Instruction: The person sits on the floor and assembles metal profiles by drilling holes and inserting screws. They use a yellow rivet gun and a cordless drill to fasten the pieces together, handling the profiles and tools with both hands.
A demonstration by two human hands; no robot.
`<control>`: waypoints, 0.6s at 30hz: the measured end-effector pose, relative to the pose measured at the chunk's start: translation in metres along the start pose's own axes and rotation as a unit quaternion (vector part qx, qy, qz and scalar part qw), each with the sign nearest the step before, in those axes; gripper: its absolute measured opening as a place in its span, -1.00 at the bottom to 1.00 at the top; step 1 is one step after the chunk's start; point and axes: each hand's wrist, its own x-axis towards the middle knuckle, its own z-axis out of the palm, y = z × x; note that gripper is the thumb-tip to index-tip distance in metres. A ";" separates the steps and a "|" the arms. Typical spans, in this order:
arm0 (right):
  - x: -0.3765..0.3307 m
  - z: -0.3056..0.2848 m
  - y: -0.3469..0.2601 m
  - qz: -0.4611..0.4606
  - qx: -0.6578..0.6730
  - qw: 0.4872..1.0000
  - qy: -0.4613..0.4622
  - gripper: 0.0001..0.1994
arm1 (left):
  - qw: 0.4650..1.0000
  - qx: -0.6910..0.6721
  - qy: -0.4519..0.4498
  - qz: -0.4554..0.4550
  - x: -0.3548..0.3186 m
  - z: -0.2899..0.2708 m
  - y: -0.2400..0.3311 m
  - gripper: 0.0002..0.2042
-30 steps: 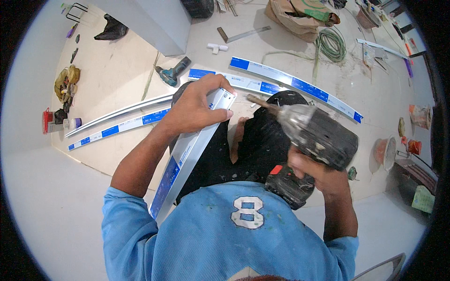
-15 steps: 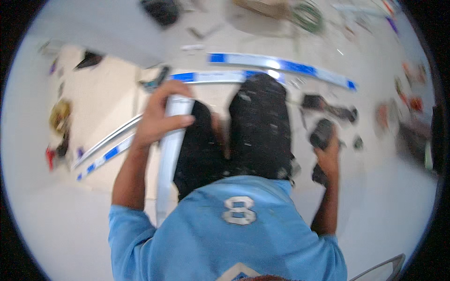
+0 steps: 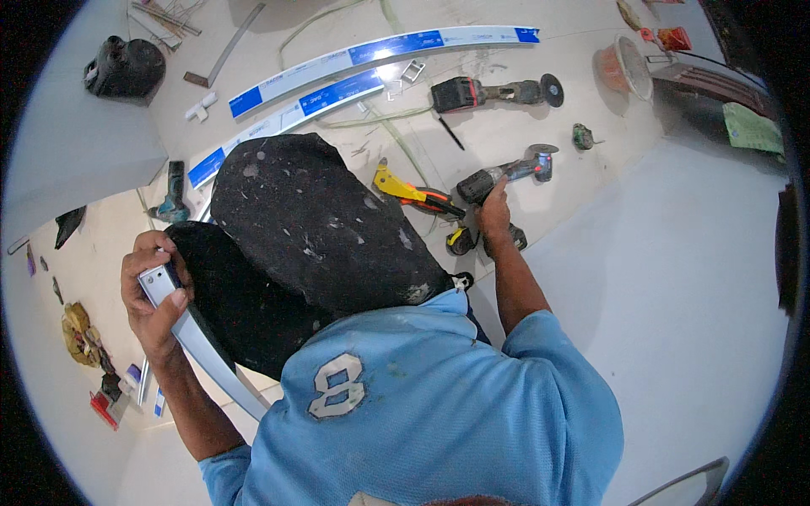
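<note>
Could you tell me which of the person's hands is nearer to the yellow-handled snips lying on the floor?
The right. The right hand rests on the cordless drill just beside the snips; the left hand grips a metal channel far across the knees.

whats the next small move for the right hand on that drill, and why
Probably let go and draw back. The right hand rests on the grey and black cordless drill, which already lies flat on the floor beside the yellow-handled snips. The left hand alone grips the silver metal channel strip, which likely needs a second hand.
</note>
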 end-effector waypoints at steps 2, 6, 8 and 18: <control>0.009 0.012 0.001 -0.022 -0.013 0.999 0.028 0.16 | 1.000 0.002 -0.002 0.005 -0.001 -0.002 0.001 -0.50; 0.026 0.018 -0.010 -0.076 -0.003 0.996 0.035 0.10 | 0.999 0.031 0.004 0.007 -0.007 -0.003 0.003 -0.50; 0.029 0.018 -0.013 -0.056 -0.018 0.998 0.024 0.05 | 0.999 0.042 0.008 0.008 -0.008 -0.005 0.003 -0.49; 0.084 -0.002 -0.164 -0.218 0.029 0.975 0.002 -0.67 | 0.997 0.073 0.007 0.005 -0.005 -0.009 -0.003 -0.43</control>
